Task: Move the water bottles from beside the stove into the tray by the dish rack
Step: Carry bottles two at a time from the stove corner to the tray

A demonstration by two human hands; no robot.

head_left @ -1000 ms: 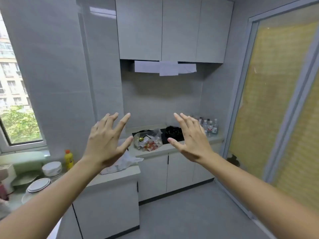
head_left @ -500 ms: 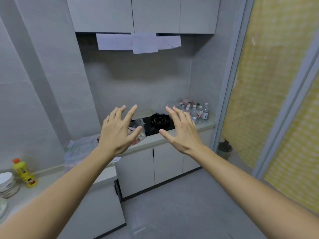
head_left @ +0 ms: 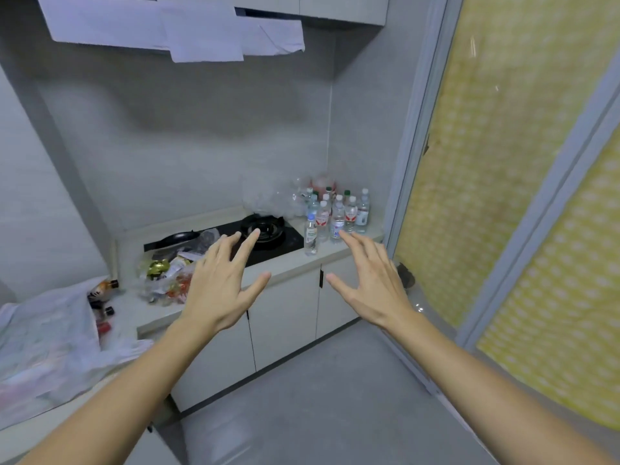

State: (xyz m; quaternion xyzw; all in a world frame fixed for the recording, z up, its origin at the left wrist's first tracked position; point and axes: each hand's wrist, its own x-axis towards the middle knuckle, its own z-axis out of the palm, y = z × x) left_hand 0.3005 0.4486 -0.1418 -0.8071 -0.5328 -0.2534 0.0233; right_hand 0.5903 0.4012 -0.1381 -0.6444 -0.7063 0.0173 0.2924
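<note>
Several clear water bottles (head_left: 337, 213) with white caps stand clustered on the counter's far right corner, to the right of the black stove (head_left: 265, 231). One bottle (head_left: 311, 234) stands apart at the front of the group. My left hand (head_left: 223, 280) is raised in the air with fingers spread, in front of the stove. My right hand (head_left: 367, 280) is also raised with spread fingers, its fingertips just below the bottles in the picture. Both hands hold nothing. No tray or dish rack is in view.
A clear bag of wrappers and rubbish (head_left: 167, 276) lies on the counter left of the stove. A white plastic bag (head_left: 50, 333) with small bottles spilling out covers the near-left counter. A yellow patterned sliding door (head_left: 523, 182) closes the right side. Grey floor (head_left: 318, 404) lies below.
The view has swung right and closer to the stove corner; the window, dishes and yellow bottle at left have left the picture. Both hands stay raised and spread, now nearer the bottles.
</note>
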